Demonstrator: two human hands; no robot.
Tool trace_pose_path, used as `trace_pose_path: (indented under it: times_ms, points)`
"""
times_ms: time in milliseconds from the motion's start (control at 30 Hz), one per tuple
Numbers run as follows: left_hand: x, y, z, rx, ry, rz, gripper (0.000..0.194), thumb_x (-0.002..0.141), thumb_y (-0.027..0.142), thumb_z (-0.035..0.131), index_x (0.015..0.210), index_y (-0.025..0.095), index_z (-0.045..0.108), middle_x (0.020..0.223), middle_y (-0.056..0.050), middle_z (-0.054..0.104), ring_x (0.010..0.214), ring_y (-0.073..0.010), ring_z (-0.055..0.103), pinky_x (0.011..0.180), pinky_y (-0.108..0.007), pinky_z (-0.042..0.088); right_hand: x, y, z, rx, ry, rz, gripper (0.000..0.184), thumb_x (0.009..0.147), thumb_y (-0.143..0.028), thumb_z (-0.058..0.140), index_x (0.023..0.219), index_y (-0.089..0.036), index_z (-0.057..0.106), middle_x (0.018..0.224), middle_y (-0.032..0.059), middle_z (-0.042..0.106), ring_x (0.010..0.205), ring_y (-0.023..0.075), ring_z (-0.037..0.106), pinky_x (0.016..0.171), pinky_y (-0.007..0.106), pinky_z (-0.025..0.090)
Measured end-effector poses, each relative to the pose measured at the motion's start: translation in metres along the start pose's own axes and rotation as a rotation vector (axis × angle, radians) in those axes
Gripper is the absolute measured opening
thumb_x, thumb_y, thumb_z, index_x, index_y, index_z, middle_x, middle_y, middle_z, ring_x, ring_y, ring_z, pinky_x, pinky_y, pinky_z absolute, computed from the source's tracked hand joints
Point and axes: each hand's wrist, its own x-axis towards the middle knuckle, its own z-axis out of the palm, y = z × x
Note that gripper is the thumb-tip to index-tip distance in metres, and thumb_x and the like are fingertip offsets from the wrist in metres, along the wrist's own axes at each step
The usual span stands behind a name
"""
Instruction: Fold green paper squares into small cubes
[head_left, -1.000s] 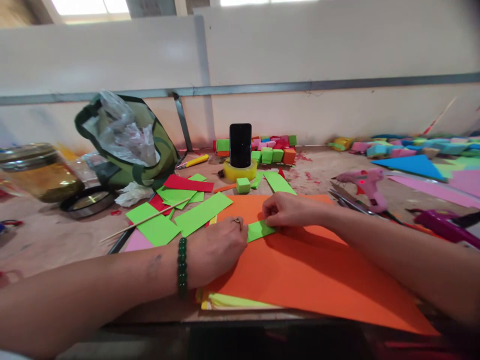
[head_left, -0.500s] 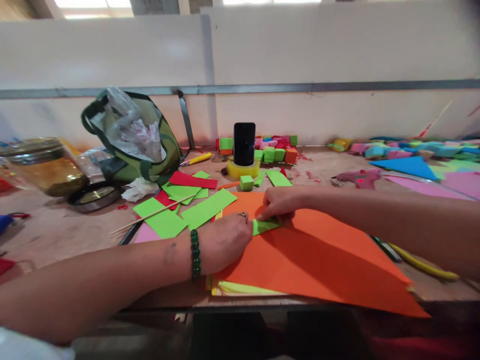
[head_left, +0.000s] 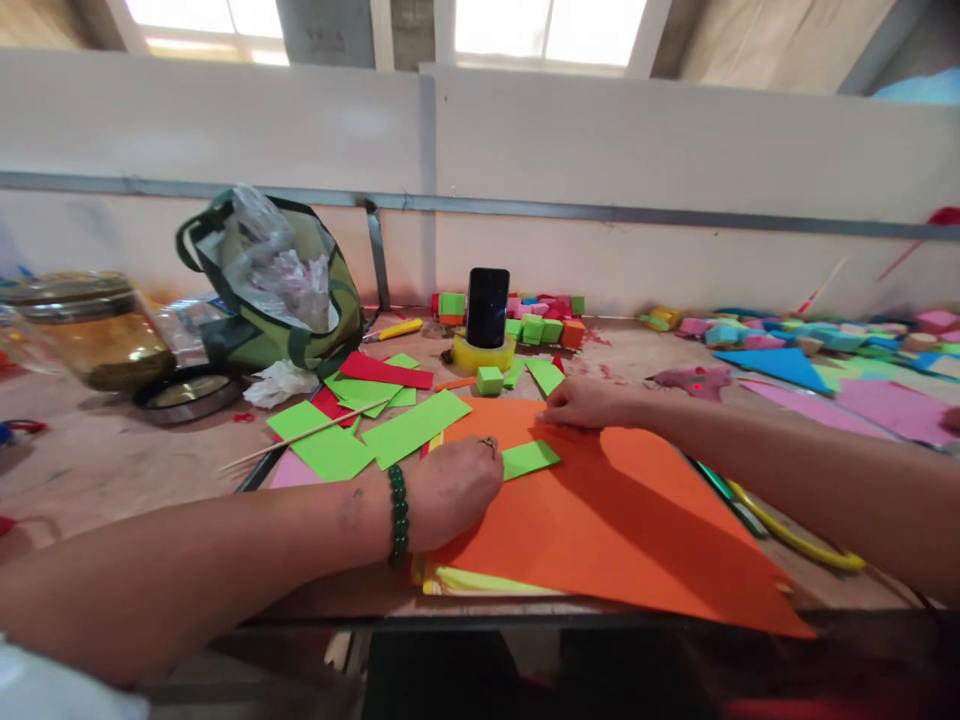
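A small green paper strip (head_left: 531,459) lies over an orange sheet (head_left: 600,520). My left hand (head_left: 457,490), with a green bead bracelet and a ring, is closed at the strip's left end, which its fingers cover. Just beyond the strip, near the sheet's far edge, my right hand (head_left: 576,404) has its fingers curled together, apart from the strip. Whatever they may hold is hidden. A folded green cube (head_left: 490,380) and another green piece (head_left: 545,376) sit past the sheet. More sheets (head_left: 487,581) show under the orange one.
Left of the sheet lie green strips (head_left: 416,428), a red strip (head_left: 386,370) and a wooden stick (head_left: 300,436). Behind stand a phone (head_left: 487,308) on a yellow tape roll (head_left: 484,354), a green bag (head_left: 341,320) and a jar (head_left: 94,335). A pink glue gun (head_left: 694,382) lies right.
My right hand has lifted off the green strip and moved away toward the sheet's far edge, leaving the strip's right end uncovered. My left hand stays at its end. The view has tilted up.
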Motion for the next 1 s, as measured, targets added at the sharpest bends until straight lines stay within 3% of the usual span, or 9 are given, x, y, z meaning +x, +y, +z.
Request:
trace_pose_path:
  times_ms: [100,200,300,400,500,667,800,900,1000]
  points:
    - [-0.001,0.001,0.001,0.002,-0.004,0.007,0.027,0.087,0.006,0.034,0.093,0.006,0.061,0.086,-0.015,0.059,0.073,-0.0226,0.056,0.068,-0.035,0.050,0.001,-0.019,0.015,0.072,-0.054,-0.082,0.035,0.076,-0.042,0.067,0.056,-0.018,0.051,0.046,-0.0011,0.057,0.037,0.0079,0.049,0.040,0.020,0.039]
    - [-0.006,0.004,0.004,-0.004,0.017,-0.034,0.022,0.085,0.006,0.041,0.085,0.009,0.063,0.081,-0.015,0.059,0.071,-0.0225,0.057,0.068,-0.036,0.049,0.000,-0.029,0.027,0.182,-0.186,-0.067,0.030,0.075,-0.040,0.068,0.061,-0.017,0.054,0.045,-0.0014,0.057,0.033,0.0073,0.048,0.036,0.019,0.036]
    - [-0.014,0.013,-0.003,-0.002,0.010,-0.079,0.017,0.079,0.004,0.049,0.075,0.011,0.064,0.076,-0.015,0.061,0.075,-0.0240,0.058,0.071,-0.035,0.049,0.001,-0.030,0.028,0.211,-0.215,-0.039,0.033,0.073,-0.045,0.069,0.064,-0.016,0.055,0.045,-0.0012,0.059,0.032,0.0078,0.050,0.035,0.018,0.037]
    - [-0.018,0.027,-0.019,0.072,-0.131,-0.102,0.019,0.076,0.001,0.049,0.076,0.008,0.066,0.073,-0.018,0.062,0.074,-0.0267,0.060,0.060,-0.033,0.049,0.004,-0.033,0.026,0.123,-0.238,-0.043,0.043,0.070,-0.057,0.067,0.064,-0.015,0.056,0.049,0.0017,0.062,0.036,0.0106,0.056,0.038,0.020,0.042]
    - [-0.017,0.036,-0.029,0.167,-0.172,-0.142,0.022,0.079,0.000,0.045,0.081,0.005,0.066,0.075,-0.019,0.064,0.073,-0.0258,0.062,0.056,-0.030,0.048,0.010,-0.042,0.024,-0.063,-0.252,-0.014,0.052,0.068,-0.064,0.064,0.066,-0.012,0.059,0.049,0.0045,0.062,0.043,0.0149,0.061,0.043,0.023,0.047]
    - [-0.018,0.024,-0.006,0.216,-0.117,-0.100,0.017,0.080,0.003,0.048,0.083,0.006,0.064,0.077,-0.016,0.063,0.071,-0.0231,0.061,0.058,-0.030,0.049,0.019,-0.051,0.020,-0.117,-0.346,0.059,0.046,0.073,-0.054,0.065,0.065,-0.009,0.060,0.052,0.0065,0.062,0.046,0.0174,0.062,0.044,0.026,0.050]
    - [-0.018,0.008,0.014,0.214,0.024,-0.096,0.010,0.081,0.010,0.051,0.080,0.012,0.061,0.074,-0.011,0.059,0.065,-0.0202,0.057,0.059,-0.031,0.049,0.020,-0.039,0.017,-0.059,-0.364,0.071,0.036,0.077,-0.046,0.066,0.073,-0.011,0.058,0.054,0.0043,0.063,0.043,0.0158,0.062,0.045,0.026,0.051]
    - [-0.015,0.006,0.007,0.268,0.079,-0.052,0.013,0.085,0.010,0.046,0.087,0.010,0.059,0.083,-0.015,0.058,0.080,-0.0248,0.057,0.062,-0.032,0.049,0.015,-0.028,0.015,-0.001,-0.354,0.072,0.027,0.083,-0.038,0.061,0.080,-0.012,0.057,0.052,0.0011,0.062,0.042,0.0131,0.060,0.045,0.024,0.050]
    - [-0.011,0.011,-0.008,0.250,0.020,0.040,0.016,0.086,0.007,0.042,0.091,0.009,0.057,0.086,-0.015,0.058,0.084,-0.0256,0.056,0.067,-0.034,0.048,0.009,-0.024,0.015,0.051,-0.338,0.061,0.020,0.087,-0.032,0.057,0.086,-0.012,0.058,0.052,-0.0018,0.060,0.041,0.0108,0.058,0.045,0.022,0.051]
